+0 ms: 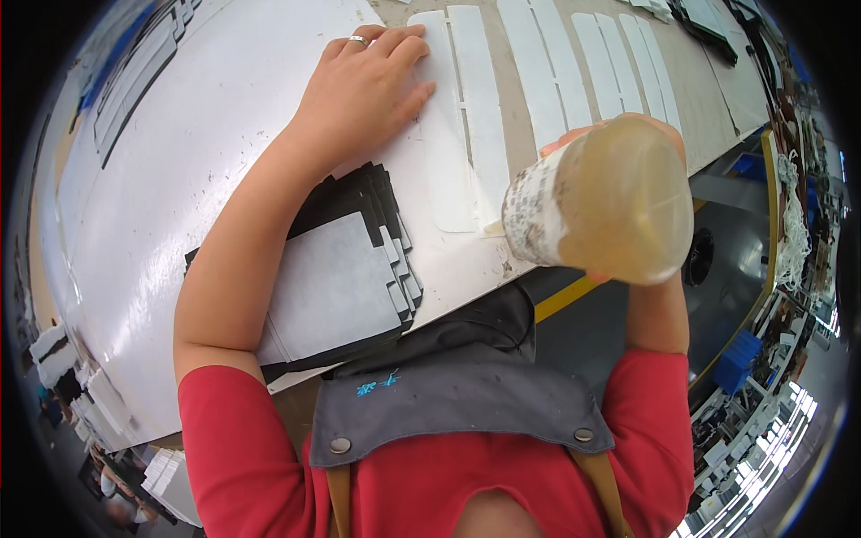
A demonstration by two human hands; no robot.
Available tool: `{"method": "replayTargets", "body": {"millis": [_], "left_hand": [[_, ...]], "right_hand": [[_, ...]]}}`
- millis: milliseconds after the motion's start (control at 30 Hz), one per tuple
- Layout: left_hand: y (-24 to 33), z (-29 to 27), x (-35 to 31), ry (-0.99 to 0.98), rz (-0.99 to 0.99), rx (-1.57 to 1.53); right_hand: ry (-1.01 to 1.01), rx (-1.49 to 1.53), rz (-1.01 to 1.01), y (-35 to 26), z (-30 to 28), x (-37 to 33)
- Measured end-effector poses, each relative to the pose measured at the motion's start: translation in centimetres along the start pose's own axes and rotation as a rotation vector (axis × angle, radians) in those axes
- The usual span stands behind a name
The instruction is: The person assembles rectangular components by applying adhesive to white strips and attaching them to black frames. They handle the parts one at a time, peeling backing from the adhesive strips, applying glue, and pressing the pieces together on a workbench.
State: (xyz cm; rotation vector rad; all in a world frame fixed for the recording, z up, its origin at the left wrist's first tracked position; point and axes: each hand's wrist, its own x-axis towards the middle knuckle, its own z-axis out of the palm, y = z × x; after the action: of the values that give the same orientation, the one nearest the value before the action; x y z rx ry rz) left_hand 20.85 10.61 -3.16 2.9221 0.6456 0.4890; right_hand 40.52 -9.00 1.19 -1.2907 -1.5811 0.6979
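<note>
My right hand (665, 131) is wrapped round a translucent squeeze bottle (628, 211) of yellowish liquid, tilted bottom-up toward me. The bottle has a smudged, printed label, and its pale tip points down at the near end of a long white strip (484, 117); I cannot tell if it touches. My left hand (377, 76), with a ring on one finger, lies on the table with its fingers slightly bent and apart. Its fingertips rest at the far left edge of the neighbouring white strip (441, 134). Most of the right palm is hidden behind the bottle.
More white strips (543, 72) lie in rows to the right. A stack of black-edged pieces with pale grey faces (336, 287) sits beneath my left forearm near the table's front edge. Dark-edged pieces (134, 85) lie at the far left, and a black object (704, 31) far right.
</note>
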Motion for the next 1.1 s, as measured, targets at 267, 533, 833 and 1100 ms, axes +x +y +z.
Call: {"method": "replayTargets", "body": {"millis": [267,533,833,1100], "left_hand": [[0.0,0.0,-0.4,-0.009,-0.025,0.001],[0.4,-0.6,0.1,-0.042,0.005,-0.025],[0.4,-0.8,0.1,-0.046,-0.004,-0.076],[0.4,-0.7,0.2,-0.061,-0.005,-0.057]], "right_hand": [[-0.003,0.231,-0.107,2.0,-3.6,0.6],[0.440,0.020,-0.260,5.7,-3.2,12.0],[0.466,0.089,-0.147,7.5,-2.4,13.8],[0.497,0.193,0.064,6.2,-3.1,12.6]]}}
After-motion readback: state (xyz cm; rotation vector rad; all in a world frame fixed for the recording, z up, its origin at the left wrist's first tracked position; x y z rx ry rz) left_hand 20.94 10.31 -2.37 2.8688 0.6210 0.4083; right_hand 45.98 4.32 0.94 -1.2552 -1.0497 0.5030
